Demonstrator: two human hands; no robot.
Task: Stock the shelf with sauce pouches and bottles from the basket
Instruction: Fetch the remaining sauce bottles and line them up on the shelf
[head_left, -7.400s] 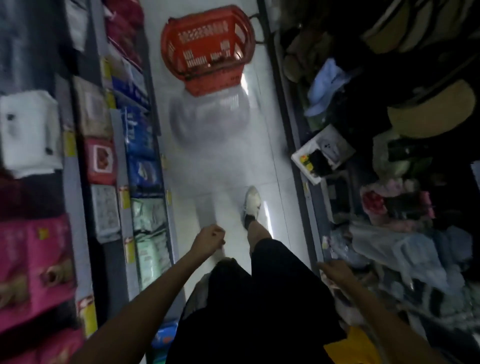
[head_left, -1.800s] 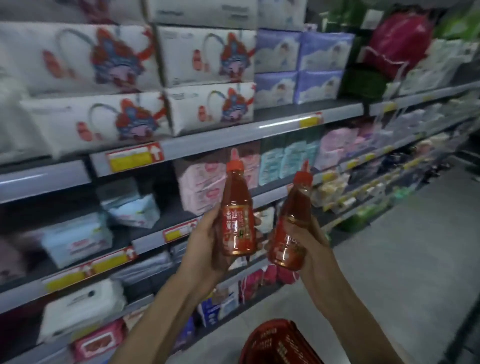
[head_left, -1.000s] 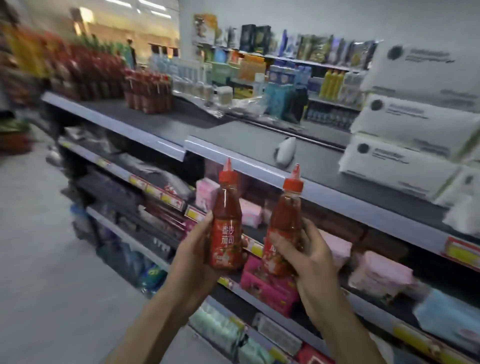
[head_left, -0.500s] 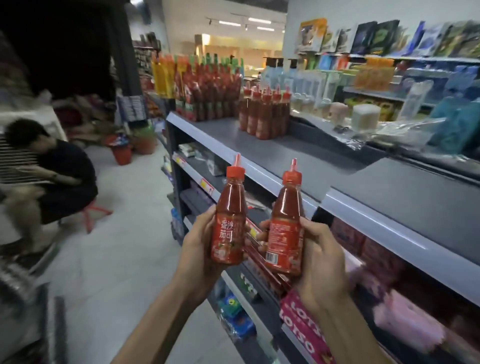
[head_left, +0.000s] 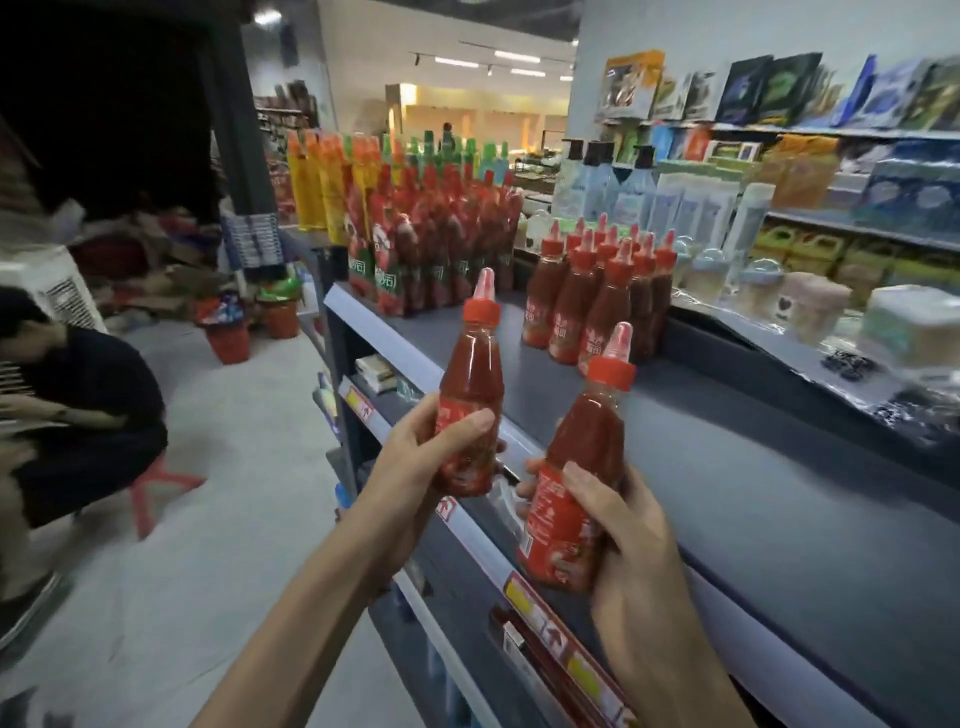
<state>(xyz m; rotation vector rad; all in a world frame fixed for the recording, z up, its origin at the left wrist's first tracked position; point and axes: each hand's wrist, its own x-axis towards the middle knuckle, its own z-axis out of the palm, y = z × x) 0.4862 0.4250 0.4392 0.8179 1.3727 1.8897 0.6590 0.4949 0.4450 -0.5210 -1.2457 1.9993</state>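
Head view: left hand (head_left: 415, 457) grips one clear plastic bottle of red sauce with a red nozzle cap (head_left: 470, 384). Right hand (head_left: 623, 525) grips a second, tilted red sauce bottle (head_left: 587, 452). Both are held caps up over the front edge of the dark grey shelf (head_left: 753, 467), probably to join the standing cluster of matching bottles (head_left: 597, 301) beside the red sauce pouches (head_left: 431, 249). Path looks unobstructed. Basket not in view.
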